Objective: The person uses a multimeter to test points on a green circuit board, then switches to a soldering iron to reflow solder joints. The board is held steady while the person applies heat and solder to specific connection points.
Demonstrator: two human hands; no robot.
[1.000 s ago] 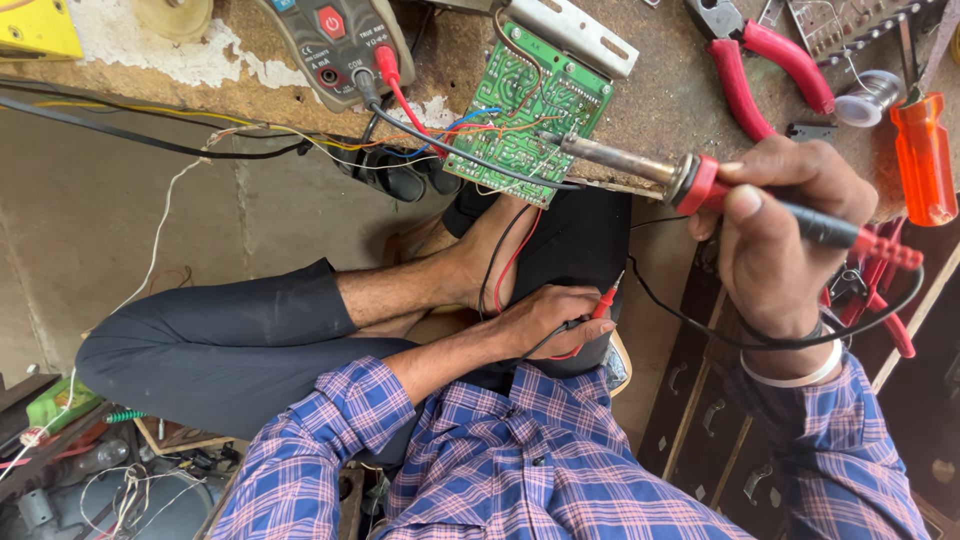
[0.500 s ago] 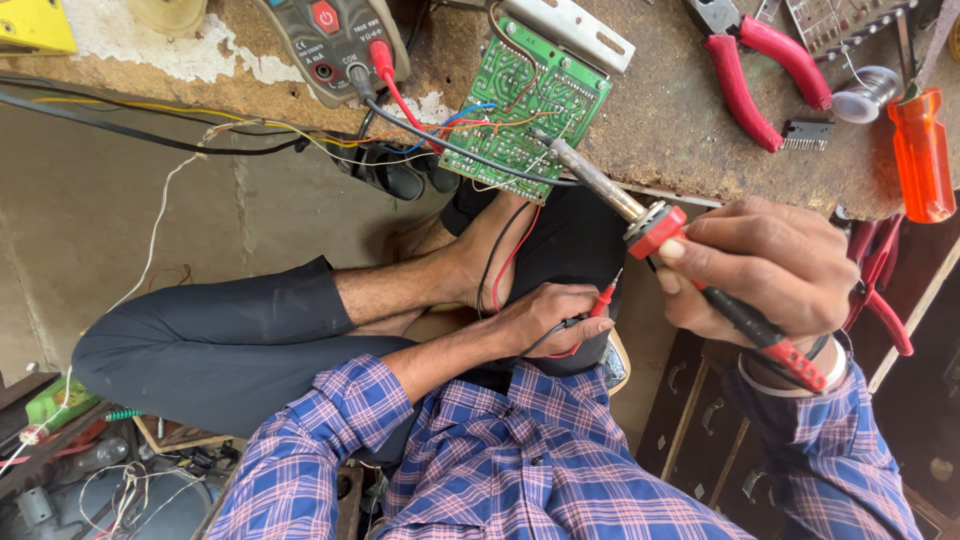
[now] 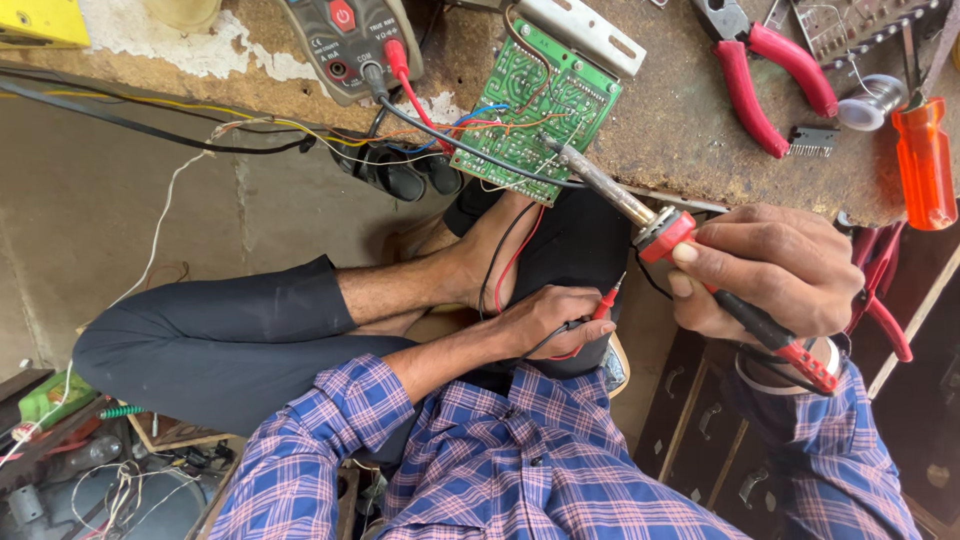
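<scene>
Gripping a soldering iron [image 3: 640, 215] — right hand [image 3: 770, 270] closed round its handle, tip on the green circuit board [image 3: 540, 100].
Left hand [image 3: 550, 318] pinches red and black probes [image 3: 598, 312]; red pliers [image 3: 765, 75] at one o'clock — orange screwdriver [image 3: 925, 165] at two.

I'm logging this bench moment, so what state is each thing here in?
soldering iron: gripped by right hand, tip against the circuit board
circuit board: lying on the bench edge, wires attached
probes: pinched in left hand, off the board
multimeter: red and black leads plugged in
red-handled pliers: lying untouched
orange screwdriver: lying untouched
</scene>
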